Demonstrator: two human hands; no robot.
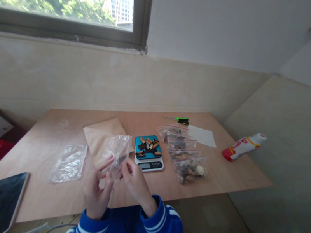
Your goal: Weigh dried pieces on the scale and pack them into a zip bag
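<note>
Left hand (99, 190): over tabletop (38, 188) near edge, fingers spread; cannot tell whether pinching
Right hand (134, 177): pinching clear bag (119, 146)
Clear bag: inside near edge; film probably best eased apart gently
Scale (158, 166): farther from near edge, bearing dried pieces (148, 145); best left unbumped

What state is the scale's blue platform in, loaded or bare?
Loaded: dark and tan pieces lie scattered on the blue platform of the scale.

Blue sleeves (170, 229), white-striped cuffs (93, 223)
</note>
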